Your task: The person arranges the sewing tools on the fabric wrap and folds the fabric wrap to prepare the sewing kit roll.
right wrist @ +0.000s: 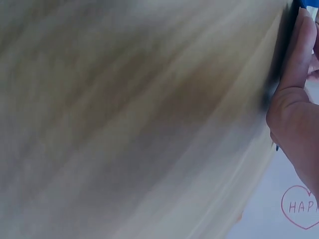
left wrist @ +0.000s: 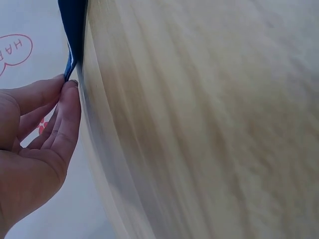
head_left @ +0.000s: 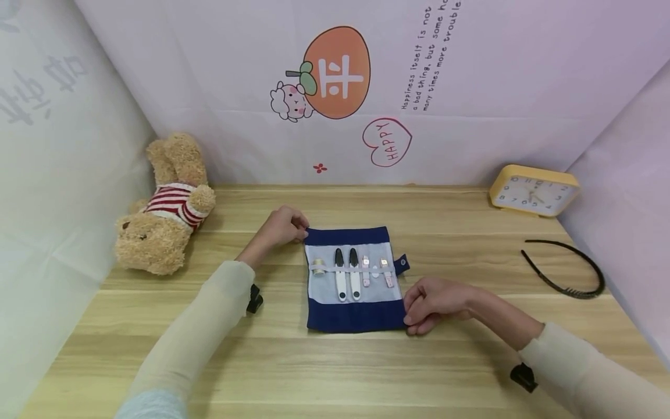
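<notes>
A navy and pale grey fabric tool roll (head_left: 356,317) lies unfolded in the middle of the table. An elastic band across it holds a small gold-coloured cylinder (head_left: 318,266), two white tools with black tips (head_left: 341,279) and two pink-and-gold pieces (head_left: 366,272). My left hand (head_left: 284,226) pinches the roll's far left corner between thumb and fingers, as the left wrist view shows close up at the navy edge (left wrist: 74,30). At the near right corner, my right hand (head_left: 434,302) grips the fabric. A snap tab (head_left: 401,265) sticks out on the right side.
A teddy bear (head_left: 167,209) in a striped shirt lies at the left on the wooden table (head_left: 293,372). Toward the back right stands a yellow clock (head_left: 534,191), with a black headband (head_left: 570,288) nearer to me. White printed cloth (head_left: 235,75) encloses the back and sides.
</notes>
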Action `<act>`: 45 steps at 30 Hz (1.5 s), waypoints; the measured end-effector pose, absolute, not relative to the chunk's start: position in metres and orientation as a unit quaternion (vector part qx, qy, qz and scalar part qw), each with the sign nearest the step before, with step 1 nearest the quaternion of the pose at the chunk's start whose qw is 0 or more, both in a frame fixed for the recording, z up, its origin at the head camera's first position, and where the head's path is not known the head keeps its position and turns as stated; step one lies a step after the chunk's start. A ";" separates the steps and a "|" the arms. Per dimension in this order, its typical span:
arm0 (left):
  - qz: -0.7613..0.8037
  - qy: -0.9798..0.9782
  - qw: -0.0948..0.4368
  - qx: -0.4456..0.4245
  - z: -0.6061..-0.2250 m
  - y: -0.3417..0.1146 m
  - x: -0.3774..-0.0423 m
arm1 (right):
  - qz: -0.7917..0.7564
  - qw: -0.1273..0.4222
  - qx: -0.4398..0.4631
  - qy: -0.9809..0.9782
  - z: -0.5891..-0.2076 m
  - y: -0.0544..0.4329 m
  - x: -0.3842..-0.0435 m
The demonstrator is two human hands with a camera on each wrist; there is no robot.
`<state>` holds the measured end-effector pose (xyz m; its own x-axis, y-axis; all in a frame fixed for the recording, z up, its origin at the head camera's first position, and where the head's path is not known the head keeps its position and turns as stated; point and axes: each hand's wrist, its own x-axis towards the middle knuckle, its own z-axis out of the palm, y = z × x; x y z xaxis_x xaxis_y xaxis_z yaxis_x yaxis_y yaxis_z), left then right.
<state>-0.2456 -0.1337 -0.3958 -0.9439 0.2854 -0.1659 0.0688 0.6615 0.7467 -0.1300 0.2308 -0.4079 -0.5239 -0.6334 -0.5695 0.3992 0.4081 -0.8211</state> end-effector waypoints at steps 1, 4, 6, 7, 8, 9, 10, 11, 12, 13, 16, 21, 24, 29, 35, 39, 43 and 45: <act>0.392 0.904 0.135 0.101 -0.396 -0.134 -0.245 | -0.535 0.483 -0.088 0.688 -0.407 0.232 -0.132; 0.366 0.915 0.129 0.114 -0.398 -0.135 -0.243 | -0.526 0.484 -0.092 0.693 -0.404 0.237 -0.137; 0.350 0.921 0.126 0.119 -0.398 -0.136 -0.241 | -0.518 0.484 -0.089 0.700 -0.400 0.239 -0.142; 0.345 0.922 0.125 0.121 -0.398 -0.137 -0.240 | -0.515 0.481 -0.088 0.704 -0.398 0.240 -0.144; 0.341 0.924 0.123 0.124 -0.398 -0.138 -0.238 | -0.512 0.477 -0.088 0.709 -0.397 0.240 -0.146; 0.337 0.925 0.121 0.127 -0.398 -0.139 -0.237 | -0.509 0.473 -0.085 0.714 -0.395 0.241 -0.148; 0.333 0.926 0.121 0.130 -0.397 -0.139 -0.235 | -0.506 0.472 -0.083 0.717 -0.394 0.242 -0.151; 0.328 0.927 0.119 0.134 -0.397 -0.140 -0.234 | -0.505 0.471 -0.084 0.718 -0.394 0.243 -0.153; 0.324 0.928 0.117 0.138 -0.397 -0.141 -0.233 | -0.503 0.470 -0.083 0.720 -0.393 0.244 -0.155; 0.322 0.929 0.116 0.140 -0.396 -0.142 -0.231 | -0.502 0.471 -0.082 0.721 -0.392 0.245 -0.157; 0.315 0.932 0.111 0.142 -0.394 -0.143 -0.227 | -0.496 0.473 -0.077 0.725 -0.390 0.249 -0.163; 0.301 0.937 0.109 0.139 -0.394 -0.145 -0.222 | -0.486 0.451 -0.083 0.744 -0.387 0.254 -0.170; 0.293 0.940 0.107 0.141 -0.395 -0.147 -0.219 | -0.484 0.441 -0.091 0.750 -0.385 0.255 -0.173; 0.294 0.939 0.105 0.145 -0.392 -0.149 -0.214 | -0.481 0.422 -0.101 0.761 -0.379 0.258 -0.180; 0.306 0.931 0.113 0.160 -0.392 -0.155 -0.207 | -0.490 0.388 -0.091 0.775 -0.382 0.264 -0.190; 0.316 0.927 0.122 0.163 -0.394 -0.158 -0.202 | -0.491 0.368 -0.101 0.783 -0.384 0.265 -0.196; 0.332 0.921 0.129 0.158 -0.395 -0.159 -0.200 | -0.488 0.350 -0.111 0.792 -0.384 0.264 -0.202; 0.341 0.918 0.132 0.153 -0.395 -0.160 -0.199 | -0.487 0.341 -0.112 0.796 -0.384 0.263 -0.205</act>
